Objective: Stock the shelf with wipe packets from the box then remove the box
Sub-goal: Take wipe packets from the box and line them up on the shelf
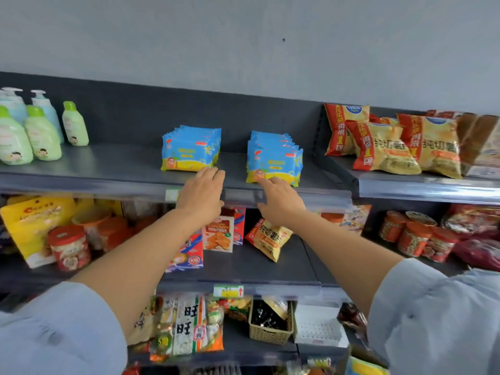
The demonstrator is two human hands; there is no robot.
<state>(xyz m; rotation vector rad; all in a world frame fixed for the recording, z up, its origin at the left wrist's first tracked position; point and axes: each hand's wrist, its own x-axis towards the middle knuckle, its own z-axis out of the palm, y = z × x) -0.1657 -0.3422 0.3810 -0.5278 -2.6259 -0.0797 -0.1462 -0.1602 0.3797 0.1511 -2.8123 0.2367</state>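
Two rows of wipe packets stand upright on the top shelf [108, 169], which is flat, dark grey metal. The packets are soft, shiny plastic squares, blue on top and yellow at the bottom. The left row [190, 150] stands in the middle of the shelf, a little back from the front edge. The right row [274, 161] stands nearer the shelf's right end and closer to the front edge. The left hand [201, 192] lies flat over the front edge, fingers straight and close together, tips at the left row's front packet. The right hand [280, 201] reaches with straight fingers, tips touching the right row's front packet. Smooth green bottles [43, 133] stand at the left end. Puffy chip bags [387, 147] lie on the next shelf.
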